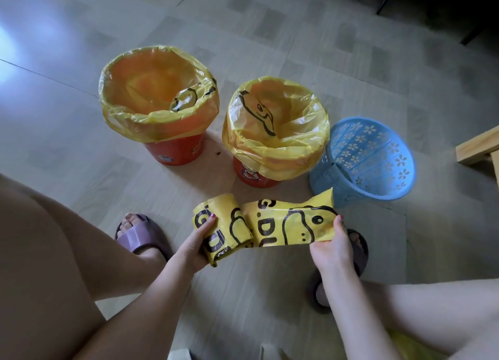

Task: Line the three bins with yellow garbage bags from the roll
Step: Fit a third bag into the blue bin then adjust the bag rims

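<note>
Roll [221, 232] of yellow bags, lower centre of frame; gripped by left hand [193, 247], loose end [294, 224] pinched by right hand [333, 244]; thin, soft, light, likely slippery; best held at edges; blue basket [378, 176], right of centre, unlined.

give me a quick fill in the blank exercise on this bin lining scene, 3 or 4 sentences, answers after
1. The number of bins already lined with a yellow bag is ____.
2. The unlined basket is coloured ____.
3. The left hand grips the ____ of yellow bags.
4. The right hand pinches the free end of the bag strip unrolled from the ____.

Missing words: two; blue; roll; roll
</note>
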